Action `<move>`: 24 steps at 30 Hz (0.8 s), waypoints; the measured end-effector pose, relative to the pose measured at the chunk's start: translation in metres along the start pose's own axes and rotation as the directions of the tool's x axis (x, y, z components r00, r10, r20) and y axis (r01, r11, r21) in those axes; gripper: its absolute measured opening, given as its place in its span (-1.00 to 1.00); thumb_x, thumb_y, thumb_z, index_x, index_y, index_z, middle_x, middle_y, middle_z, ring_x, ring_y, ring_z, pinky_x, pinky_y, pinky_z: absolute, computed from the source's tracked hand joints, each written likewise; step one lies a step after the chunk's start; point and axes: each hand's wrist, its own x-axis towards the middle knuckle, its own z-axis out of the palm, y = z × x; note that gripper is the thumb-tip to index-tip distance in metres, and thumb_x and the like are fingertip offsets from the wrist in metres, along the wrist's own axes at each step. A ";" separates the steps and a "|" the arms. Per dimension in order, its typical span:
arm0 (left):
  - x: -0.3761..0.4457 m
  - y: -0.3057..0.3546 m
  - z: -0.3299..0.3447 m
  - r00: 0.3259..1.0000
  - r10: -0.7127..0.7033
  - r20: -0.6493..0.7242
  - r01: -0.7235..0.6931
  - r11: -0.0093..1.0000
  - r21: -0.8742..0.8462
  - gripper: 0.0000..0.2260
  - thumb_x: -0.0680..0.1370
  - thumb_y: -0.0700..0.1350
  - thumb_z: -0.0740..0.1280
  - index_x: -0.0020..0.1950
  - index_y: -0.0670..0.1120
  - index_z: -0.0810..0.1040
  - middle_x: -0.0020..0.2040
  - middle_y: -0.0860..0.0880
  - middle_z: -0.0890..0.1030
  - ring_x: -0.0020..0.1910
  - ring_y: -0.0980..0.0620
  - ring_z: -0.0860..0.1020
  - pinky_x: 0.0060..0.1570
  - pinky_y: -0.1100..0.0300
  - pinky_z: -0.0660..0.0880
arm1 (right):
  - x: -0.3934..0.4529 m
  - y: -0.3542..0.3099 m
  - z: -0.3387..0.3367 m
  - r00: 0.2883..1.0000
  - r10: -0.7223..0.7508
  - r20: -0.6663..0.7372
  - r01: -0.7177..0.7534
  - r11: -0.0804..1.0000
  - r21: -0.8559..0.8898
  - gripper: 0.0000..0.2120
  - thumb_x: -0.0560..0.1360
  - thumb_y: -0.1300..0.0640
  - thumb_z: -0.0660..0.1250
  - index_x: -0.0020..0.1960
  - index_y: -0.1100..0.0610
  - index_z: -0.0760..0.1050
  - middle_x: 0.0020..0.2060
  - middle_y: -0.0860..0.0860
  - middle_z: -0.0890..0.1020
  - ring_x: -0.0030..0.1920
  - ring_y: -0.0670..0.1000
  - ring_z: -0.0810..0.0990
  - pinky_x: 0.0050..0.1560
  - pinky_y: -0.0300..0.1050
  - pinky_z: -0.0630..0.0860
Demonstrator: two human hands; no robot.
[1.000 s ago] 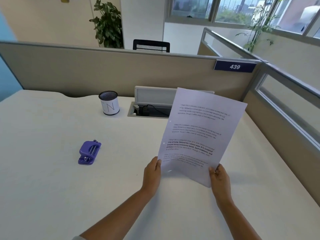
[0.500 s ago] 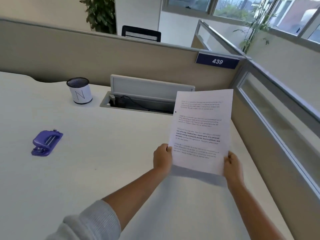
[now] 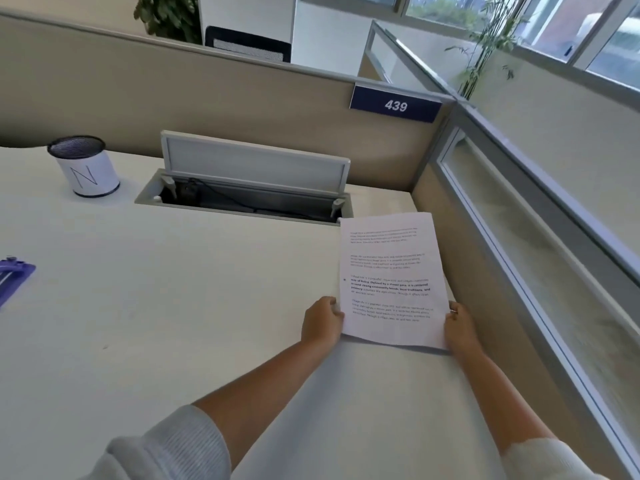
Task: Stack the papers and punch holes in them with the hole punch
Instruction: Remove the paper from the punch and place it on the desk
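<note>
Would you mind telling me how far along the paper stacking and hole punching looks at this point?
Done: the papers look gathered into one stack, with a punched hole apparently showing on the left margin. In hand: the left hand and right hand hold the stack's lower edges over the desk. Left: any further punching; the purple hole punch lies untouched far left.

White desk (image 3: 173,306) with a mesh cup (image 3: 85,166) marked N at ten o'clock, an open cable hatch (image 3: 249,188) at twelve, sign 439 (image 3: 395,105) at one.
</note>
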 end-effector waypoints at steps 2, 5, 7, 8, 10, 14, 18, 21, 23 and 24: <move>0.002 -0.003 0.001 1.000 0.025 -0.008 -0.025 1.000 0.015 -0.65 0.54 -0.23 0.20 0.32 -0.17 0.43 0.28 -0.15 0.53 0.21 -0.15 0.52 0.17 0.06 0.49 | 0.003 0.001 0.001 1.000 0.006 -0.007 -0.006 1.000 -0.007 -0.65 0.53 0.42 -0.02 0.24 0.32 0.40 0.15 0.27 0.55 0.13 0.27 0.52 0.06 -0.03 0.43; 0.002 -0.004 0.001 0.999 0.043 0.024 -0.043 0.999 -0.005 -0.69 0.50 -0.27 0.20 0.23 -0.16 0.52 0.13 -0.18 0.61 0.08 -0.21 0.58 0.09 -0.01 0.54 | 0.005 0.004 0.002 1.000 0.017 -0.017 -0.017 0.999 -0.032 -0.65 0.52 0.43 0.00 0.21 0.31 0.42 0.12 0.27 0.57 0.09 0.27 0.54 0.04 -0.02 0.45; 0.002 -0.004 0.002 0.998 0.053 0.027 -0.054 0.999 0.007 -0.70 0.50 -0.28 0.20 0.20 -0.15 0.54 0.10 -0.16 0.62 0.07 -0.17 0.57 0.06 0.07 0.54 | 0.007 0.007 0.002 1.000 0.023 -0.015 -0.024 0.998 -0.061 -0.64 0.50 0.45 0.01 0.22 0.32 0.42 0.09 0.29 0.58 0.01 0.24 0.55 -0.02 -0.03 0.44; 0.002 -0.004 0.003 0.998 0.063 0.019 -0.064 0.998 0.029 -0.70 0.50 -0.27 0.20 0.20 -0.15 0.53 0.11 -0.13 0.62 0.08 -0.13 0.56 0.03 0.13 0.53 | 0.008 0.007 0.002 1.000 0.027 -0.010 -0.028 0.997 -0.070 -0.63 0.49 0.47 0.02 0.23 0.33 0.41 0.08 0.30 0.58 -0.03 0.22 0.54 -0.06 -0.06 0.42; 0.003 -0.004 0.004 0.997 0.078 0.002 -0.078 0.995 0.060 -0.70 0.50 -0.26 0.20 0.20 -0.13 0.53 0.11 -0.10 0.62 0.08 -0.09 0.55 -0.03 0.15 0.50 | 0.008 0.006 0.001 1.000 0.029 0.001 -0.029 0.996 -0.079 -0.63 0.49 0.47 0.05 0.24 0.34 0.40 0.09 0.32 0.57 -0.05 0.21 0.52 -0.08 -0.09 0.38; 0.002 -0.004 0.006 0.996 0.084 -0.002 -0.083 0.992 0.098 -0.74 0.51 -0.23 0.20 0.17 -0.14 0.54 0.08 -0.11 0.62 0.04 -0.13 0.57 -0.12 0.18 0.44 | 0.008 0.007 -0.005 0.999 0.032 0.003 -0.032 0.988 -0.150 -0.65 0.54 0.35 0.09 0.30 0.27 0.37 0.20 0.27 0.49 0.17 0.24 0.48 -0.01 -0.15 0.32; 0.003 -0.005 0.006 0.996 0.082 -0.020 -0.078 0.987 0.142 -0.83 0.54 -0.17 0.20 0.03 -0.18 0.54 -0.06 -0.13 0.55 0.11 -0.17 0.53 -0.12 0.16 0.38 | 0.000 0.000 -0.007 0.996 0.036 -0.081 -0.053 0.974 -0.219 -0.69 0.53 0.37 0.10 0.23 0.34 0.44 0.20 0.30 0.52 0.18 0.28 0.50 0.09 -0.04 0.42; 0.002 -0.007 -0.002 0.997 0.066 -0.037 -0.061 0.989 0.134 -0.67 0.56 -0.11 0.20 0.29 -0.18 0.45 0.22 -0.14 0.54 0.22 -0.12 0.49 0.12 0.13 0.40 | -0.012 -0.003 -0.015 0.994 -0.005 -0.112 -0.034 0.939 -0.343 -0.68 0.55 0.29 0.08 0.26 0.31 0.43 0.28 0.23 0.45 0.25 0.19 0.45 0.22 -0.07 0.38; 0.000 -0.011 -0.014 0.996 0.075 -0.056 -0.068 0.991 0.117 -0.64 0.57 -0.10 0.20 0.34 -0.18 0.41 0.26 -0.16 0.52 0.23 -0.12 0.48 0.18 0.12 0.40 | -0.020 -0.007 -0.017 0.993 0.003 -0.114 -0.046 0.928 -0.370 -0.65 0.54 0.24 0.09 0.31 0.27 0.36 0.29 0.25 0.41 0.28 0.21 0.39 0.25 -0.02 0.35; -0.001 -0.015 -0.021 0.995 0.078 -0.063 -0.072 0.992 0.102 -0.64 0.57 -0.09 0.20 0.34 -0.18 0.41 0.26 -0.16 0.52 0.22 -0.13 0.50 0.18 0.10 0.41 | -0.025 -0.008 -0.015 0.993 -0.005 -0.118 -0.041 0.920 -0.390 -0.62 0.54 0.22 0.09 0.34 0.24 0.32 0.30 0.26 0.38 0.29 0.22 0.36 0.26 0.01 0.32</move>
